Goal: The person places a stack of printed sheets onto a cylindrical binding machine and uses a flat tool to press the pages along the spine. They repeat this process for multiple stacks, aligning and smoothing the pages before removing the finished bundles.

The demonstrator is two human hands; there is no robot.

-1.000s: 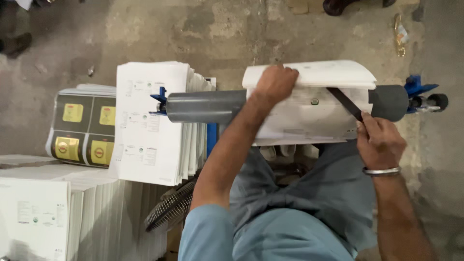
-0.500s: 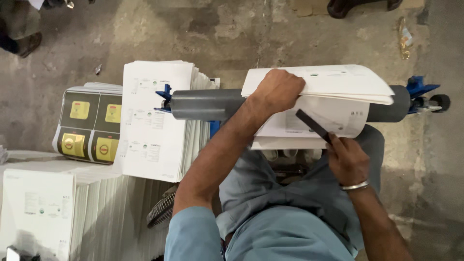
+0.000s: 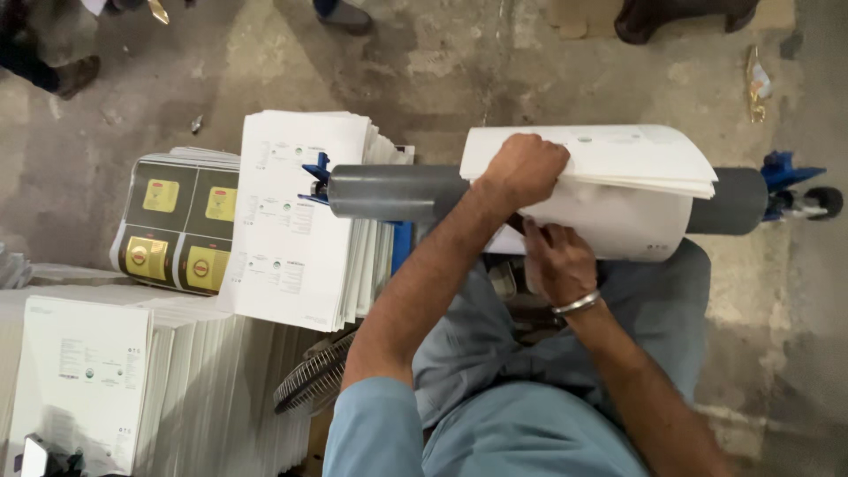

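A grey roller [image 3: 397, 192] lies crosswise in front of me on a blue stand [image 3: 781, 170]. A thick bundle of white sheets [image 3: 627, 190] is draped over it. My left hand [image 3: 526, 168] is shut on the bundle's left edge, on top of the roller. My right hand [image 3: 555, 261], with a metal bangle on its wrist, sits just below. Its fingertips are tucked under the bundle's lower left edge. The dark flat tool seen in it earlier does not show, and what its fingers hold is hidden.
A stack of white printed sheets [image 3: 296, 221] leans left of the roller, with dark and yellow printed sheets [image 3: 172, 234] beside it. More white stacks [image 3: 88, 371] stand at lower left. A fan grille [image 3: 309, 380] lies by my knee. Other people's shoes [image 3: 349, 13] are on the concrete floor beyond.
My right hand has slid left along the bundle, from the roller's right end to just below my left hand. The dark tool it held is no longer visible.
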